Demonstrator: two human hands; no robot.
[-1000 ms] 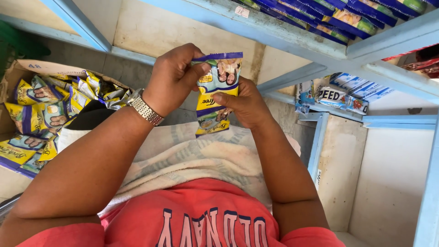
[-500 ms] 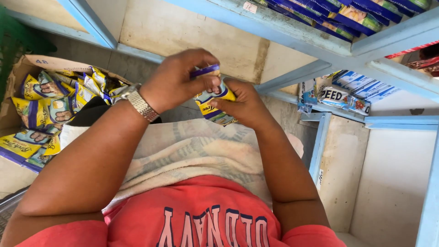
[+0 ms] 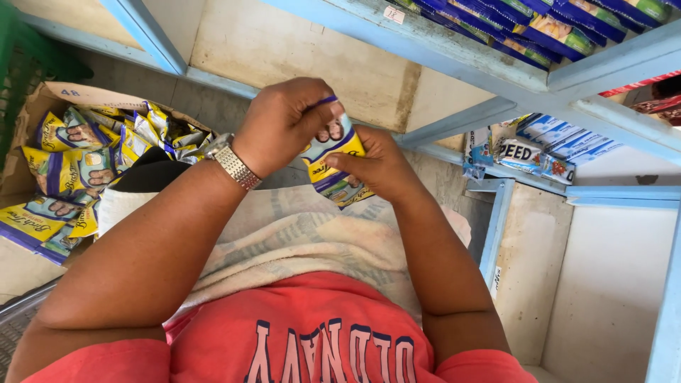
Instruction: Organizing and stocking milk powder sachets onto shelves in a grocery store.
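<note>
Both of my hands hold a small stack of yellow and purple sachets (image 3: 333, 162) in front of my chest. My left hand (image 3: 284, 120) grips the top edge of the stack from above, a metal watch (image 3: 233, 164) on its wrist. My right hand (image 3: 379, 167) holds the stack's right side and lower part with thumb and fingers. The packets are partly hidden behind my fingers.
An open cardboard box (image 3: 64, 96) at the left holds several more yellow and purple sachets (image 3: 67, 170). A light blue shelf frame (image 3: 496, 78) runs overhead, with blue packets (image 3: 546, 25) on top and white and blue packets (image 3: 528, 149) on a lower shelf at the right.
The sachets were upright and spread out in front of me; now they are pulled lower and bunched together between both hands, my left hand covering more of the top.
</note>
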